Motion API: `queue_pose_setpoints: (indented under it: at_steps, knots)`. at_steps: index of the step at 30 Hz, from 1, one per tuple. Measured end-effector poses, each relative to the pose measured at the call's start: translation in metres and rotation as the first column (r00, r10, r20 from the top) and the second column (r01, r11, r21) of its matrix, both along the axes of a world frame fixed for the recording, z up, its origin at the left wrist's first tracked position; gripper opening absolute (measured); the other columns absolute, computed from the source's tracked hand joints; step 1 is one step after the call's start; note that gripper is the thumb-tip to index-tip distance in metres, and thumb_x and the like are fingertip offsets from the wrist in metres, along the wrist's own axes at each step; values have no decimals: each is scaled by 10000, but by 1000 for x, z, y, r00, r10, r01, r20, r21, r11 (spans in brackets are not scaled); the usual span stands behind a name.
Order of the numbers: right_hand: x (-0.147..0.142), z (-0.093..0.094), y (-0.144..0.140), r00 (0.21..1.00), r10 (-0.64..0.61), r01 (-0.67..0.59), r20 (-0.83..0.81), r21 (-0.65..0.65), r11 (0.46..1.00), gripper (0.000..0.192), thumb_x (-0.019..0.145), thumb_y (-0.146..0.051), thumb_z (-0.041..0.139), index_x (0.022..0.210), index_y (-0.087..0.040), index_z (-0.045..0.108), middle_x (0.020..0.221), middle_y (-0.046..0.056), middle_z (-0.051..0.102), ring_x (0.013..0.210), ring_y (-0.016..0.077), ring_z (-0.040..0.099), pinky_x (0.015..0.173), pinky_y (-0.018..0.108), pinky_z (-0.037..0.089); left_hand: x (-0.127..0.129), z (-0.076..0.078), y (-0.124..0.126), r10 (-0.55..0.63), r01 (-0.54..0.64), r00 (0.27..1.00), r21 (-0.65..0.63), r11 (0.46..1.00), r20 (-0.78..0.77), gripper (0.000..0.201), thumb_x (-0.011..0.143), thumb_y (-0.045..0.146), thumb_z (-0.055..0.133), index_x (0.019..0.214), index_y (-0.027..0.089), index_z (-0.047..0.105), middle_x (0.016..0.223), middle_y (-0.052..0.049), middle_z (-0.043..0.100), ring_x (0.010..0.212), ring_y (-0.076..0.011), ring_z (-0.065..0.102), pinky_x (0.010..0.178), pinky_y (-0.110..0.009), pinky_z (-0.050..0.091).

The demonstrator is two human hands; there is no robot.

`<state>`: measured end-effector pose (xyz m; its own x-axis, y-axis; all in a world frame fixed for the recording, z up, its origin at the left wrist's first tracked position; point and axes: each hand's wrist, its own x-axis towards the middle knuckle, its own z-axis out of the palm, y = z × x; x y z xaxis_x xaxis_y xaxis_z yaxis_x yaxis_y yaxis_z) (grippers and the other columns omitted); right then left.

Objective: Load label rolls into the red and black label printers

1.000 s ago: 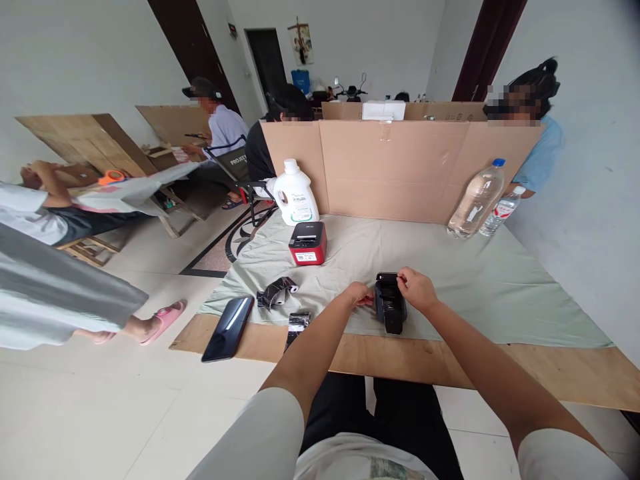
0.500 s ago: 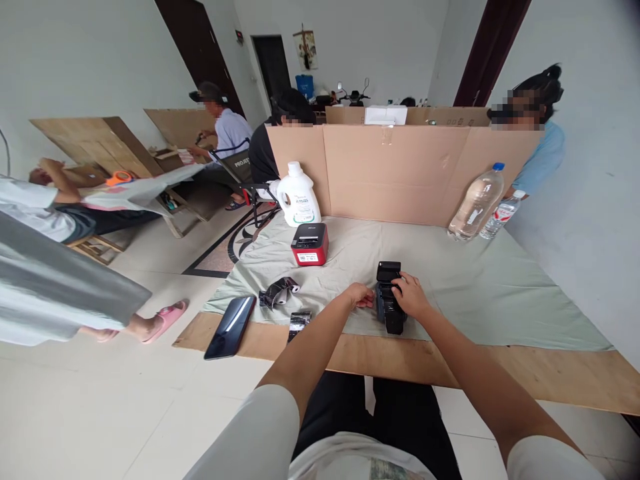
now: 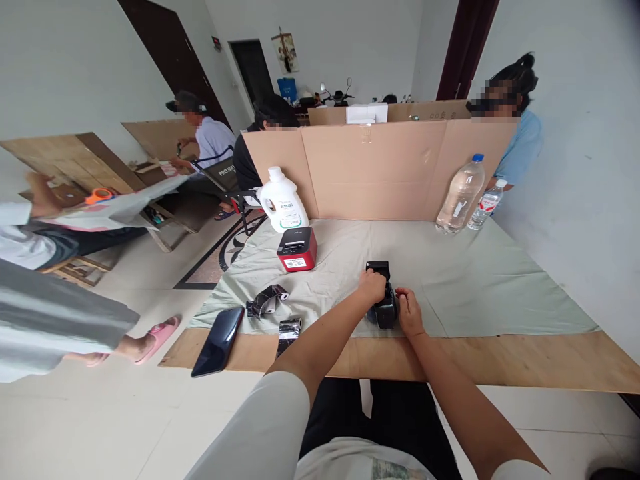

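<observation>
1. Head view: the black printer (image 3: 383, 301) lies on the green cloth (image 3: 475, 280), its long axis running away from the person, with the raised lid at the far end.
2. The left hand (image 3: 372, 287) rests curled over the printer's left side and top. Its fingers seem to press on the body, though the grip is partly hidden.
3. The right hand (image 3: 409, 311) cups the printer's near right side, fingers bent against it.
4. The red printer (image 3: 297, 249) stands well left of the black printer and farther back. Two paper rolls (image 3: 267, 301) and a phone (image 3: 219, 331) lie to its left.
</observation>
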<state>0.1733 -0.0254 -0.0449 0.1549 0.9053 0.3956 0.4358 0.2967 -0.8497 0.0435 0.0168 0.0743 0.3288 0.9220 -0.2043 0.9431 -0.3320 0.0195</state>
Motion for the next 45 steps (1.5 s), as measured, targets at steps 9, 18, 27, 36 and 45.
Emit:
queue_pose_setpoints:
  at_steps: [9, 18, 27, 36, 45]
  knots:
    - [-1, 3, -2, 1000, 14, -14, 9, -25, 1000, 353, 895, -419, 339, 1016, -190, 579, 1026, 108, 652, 971, 229, 593, 895, 421, 465, 3, -6, 3, -40, 43, 997, 44, 998, -71, 281, 767, 215, 609, 1025, 129, 679, 1121, -145, 651, 1107, -271, 505, 954, -387, 333]
    - [-1, 5, -1, 999, 8, -7, 46, -24, 1000, 384, 899, -446, 318, 992, -191, 590, 985, 100, 659, 930, 230, 600, 857, 406, 472, -11, -4, 12, -98, 98, 995, 18, 995, 6, 337, 673, 322, 708, 990, 211, 686, 1088, -76, 663, 1075, -251, 542, 947, -348, 380]
    - [-2, 7, -3, 997, 22, -22, 71, -2, 1000, 393, 919, -462, 305, 996, -203, 590, 979, 95, 649, 929, 226, 585, 860, 398, 470, 4, -4, 9, -168, 167, 986, -18, 986, -12, 285, 700, 144, 657, 983, 120, 685, 1078, -185, 648, 1127, -328, 501, 1006, -474, 296]
    - [-1, 8, -3, 994, 48, -46, 98, -22, 999, 372, 907, -402, 307, 1012, -193, 597, 970, 96, 661, 903, 225, 604, 836, 404, 483, -7, -3, 23, -94, 97, 995, -149, 984, 24, 400, 606, 301, 757, 985, 192, 694, 1109, -119, 657, 1035, -301, 588, 863, -342, 467]
    - [2, 6, -1, 928, 263, -303, 262, 122, 945, 677, 811, -523, 490, 1387, -191, 368, 1405, 139, 448, 1297, 309, 397, 1066, 537, 333, -11, -8, 23, -227, 244, 960, -94, 965, 161, 306, 586, 235, 743, 884, 179, 699, 966, -87, 692, 936, -274, 636, 828, -312, 483]
